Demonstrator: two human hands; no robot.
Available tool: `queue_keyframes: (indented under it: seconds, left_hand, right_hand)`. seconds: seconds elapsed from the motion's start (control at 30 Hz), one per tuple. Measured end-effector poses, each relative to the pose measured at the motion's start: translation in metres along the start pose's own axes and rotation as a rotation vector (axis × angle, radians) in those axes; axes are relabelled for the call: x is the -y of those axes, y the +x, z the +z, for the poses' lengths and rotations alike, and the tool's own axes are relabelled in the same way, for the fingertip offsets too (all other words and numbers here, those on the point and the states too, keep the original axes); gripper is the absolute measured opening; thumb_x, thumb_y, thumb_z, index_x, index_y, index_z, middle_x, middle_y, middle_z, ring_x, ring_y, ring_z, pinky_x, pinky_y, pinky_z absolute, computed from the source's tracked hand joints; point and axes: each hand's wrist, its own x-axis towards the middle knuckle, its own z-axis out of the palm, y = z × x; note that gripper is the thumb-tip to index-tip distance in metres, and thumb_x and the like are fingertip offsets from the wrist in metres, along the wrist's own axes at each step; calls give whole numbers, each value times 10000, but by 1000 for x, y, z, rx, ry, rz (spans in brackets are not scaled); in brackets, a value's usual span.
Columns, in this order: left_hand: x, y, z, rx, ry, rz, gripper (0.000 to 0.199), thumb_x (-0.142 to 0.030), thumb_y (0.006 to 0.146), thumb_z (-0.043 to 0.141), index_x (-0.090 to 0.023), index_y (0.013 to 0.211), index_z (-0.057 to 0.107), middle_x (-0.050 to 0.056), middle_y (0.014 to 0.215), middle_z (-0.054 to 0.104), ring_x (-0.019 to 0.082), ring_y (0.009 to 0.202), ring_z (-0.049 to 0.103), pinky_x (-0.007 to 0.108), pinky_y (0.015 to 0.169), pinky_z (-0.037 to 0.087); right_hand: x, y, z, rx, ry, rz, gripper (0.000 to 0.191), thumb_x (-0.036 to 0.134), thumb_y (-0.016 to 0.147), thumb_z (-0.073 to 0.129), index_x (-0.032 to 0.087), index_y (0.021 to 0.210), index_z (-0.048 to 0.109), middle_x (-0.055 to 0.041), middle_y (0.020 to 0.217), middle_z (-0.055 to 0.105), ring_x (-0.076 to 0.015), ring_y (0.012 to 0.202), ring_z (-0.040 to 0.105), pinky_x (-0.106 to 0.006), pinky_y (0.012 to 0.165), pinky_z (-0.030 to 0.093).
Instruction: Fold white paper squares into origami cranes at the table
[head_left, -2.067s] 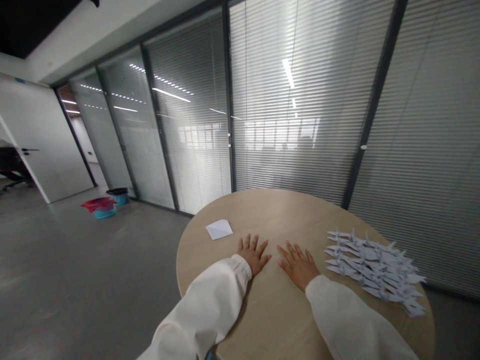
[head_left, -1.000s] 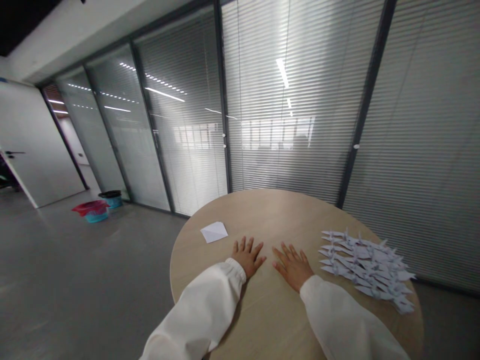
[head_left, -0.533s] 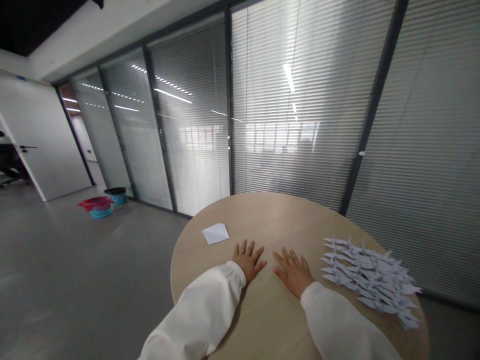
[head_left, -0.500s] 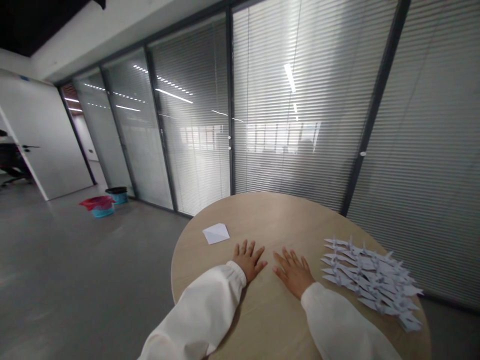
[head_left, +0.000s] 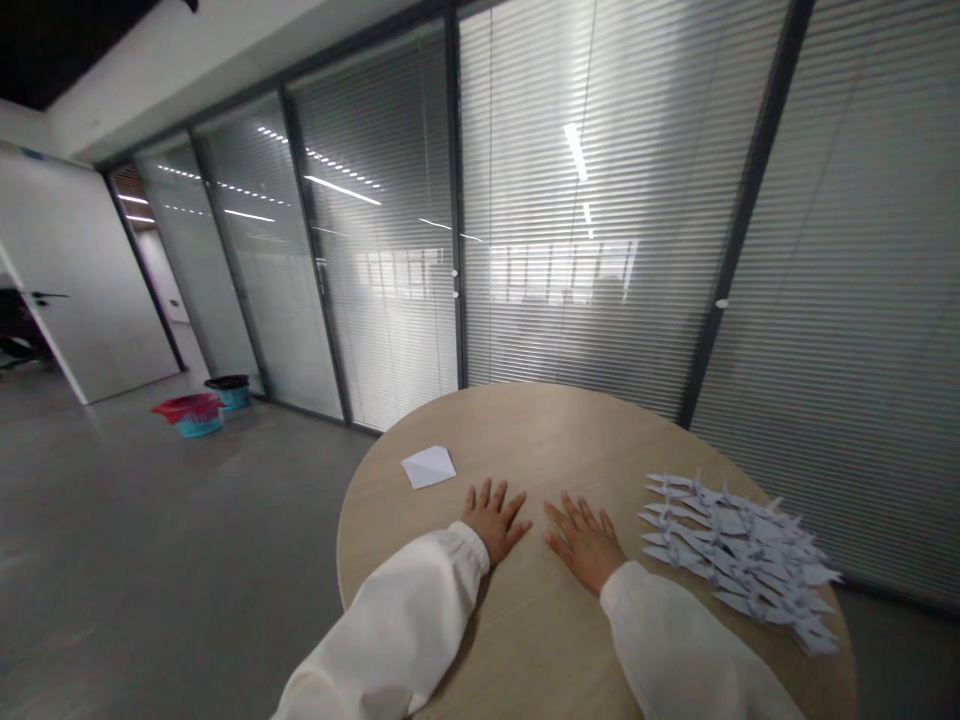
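Observation:
My left hand (head_left: 496, 522) lies flat on the round wooden table (head_left: 525, 430), fingers spread and holding nothing. Beside it, a short gap away, my right hand (head_left: 585, 542) rests palm down in the same manner, also without anything in it. Beyond my left hand, to the left, is a white sheet of paper (head_left: 429, 467) with a crease across it and some edges folded. To the right of my right hand, folded white paper cranes (head_left: 739, 550) stand in close rows near the table's right edge. Neither hand touches the paper or the cranes.
A glass partition with blinds (head_left: 600, 200) runs behind the table. On the grey floor at the left stand a blue bin with a red liner (head_left: 196, 415) and a blue bin with a black liner (head_left: 231, 390). Farther left is a white door (head_left: 82, 290), standing open.
The whole view has shifted slightly, so things appear a little farther left. Both hands keep their place on the table, and the paper and cranes are unmoved.

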Motion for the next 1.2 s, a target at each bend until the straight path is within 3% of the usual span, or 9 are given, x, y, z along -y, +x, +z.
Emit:
queue_keyframes:
  seconds: [0.6, 0.77, 0.87, 0.93, 1.1, 1.2]
  left_hand:
    - [0, 2, -5, 36, 5, 7, 590, -608, 769, 139, -348, 1293, 213, 48, 1382, 199, 311, 1256, 107, 536, 955, 81]
    - [6, 7, -11, -35, -32, 56, 502, -561, 783, 251, -326, 1201, 398, 32, 1286, 375, 278, 1192, 277, 471, 948, 205]
    - [20, 13, -19, -79, -76, 32, 349, -403, 815, 328, -242, 1004, 573, 58, 1046, 554, 203, 1010, 460, 336, 870, 338]
    - [36, 17, -25, -142, -95, -43, 306, -305, 818, 340, -203, 930, 605, 68, 961, 579, 182, 943, 492, 285, 825, 367]
    - [86, 17, -30, -339, -57, -322, 310, -321, 758, 446, -180, 1007, 565, 81, 1062, 536, 222, 1034, 436, 296, 889, 325]
    - [105, 16, -28, -276, -59, -399, 415, -385, 708, 508, -172, 1063, 531, 96, 1098, 521, 239, 1044, 439, 307, 884, 325]
  right_hand:
    - [-1, -4, -7, 6, 9, -2, 539, 563, 811, 160, 344, 1302, 186, -10, 1407, 127, -224, 1273, 98, -463, 981, 70]
    - [-3, -5, -11, -92, 44, -15, 479, 510, 810, 292, 303, 1237, 361, -27, 1353, 294, -217, 1236, 231, -411, 978, 155]
    - [-7, -5, -16, -214, 137, -57, 318, 354, 816, 374, 238, 1056, 548, -39, 1158, 533, -171, 1085, 444, -300, 914, 293]
    - [-10, -5, -19, -269, 200, -50, 272, 275, 813, 378, 217, 964, 596, -38, 1018, 615, -154, 962, 531, -265, 854, 350]
    - [-12, -5, -22, -366, 323, -56, 243, 230, 790, 398, 213, 901, 614, -15, 861, 661, -137, 798, 589, -234, 753, 409]
    - [-11, -5, -22, -388, 372, -58, 236, 221, 778, 407, 217, 890, 615, -10, 830, 663, -136, 769, 592, -234, 735, 418]
